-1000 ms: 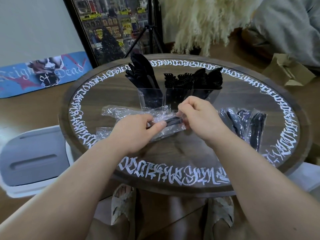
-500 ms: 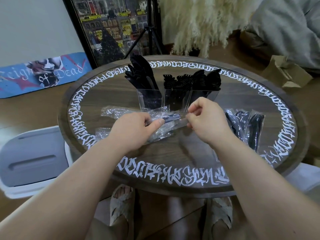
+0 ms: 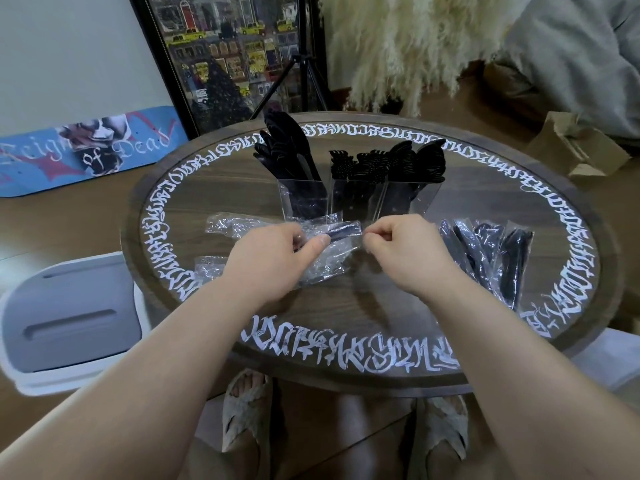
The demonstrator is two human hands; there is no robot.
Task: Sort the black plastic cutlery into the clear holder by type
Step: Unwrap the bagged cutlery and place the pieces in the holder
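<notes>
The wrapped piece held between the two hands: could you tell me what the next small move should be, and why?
Probably pull the clear wrapper open and slide the black piece out: the left hand pinches the wrapped piece, the right hand pinches the wrapper's end, and it remains sealed inside.

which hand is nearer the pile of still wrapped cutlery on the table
Right. The right hand sits just beside the wrapped cutlery pile, which lies to its right. The left hand is farther away, on the other side of the right hand.
</notes>
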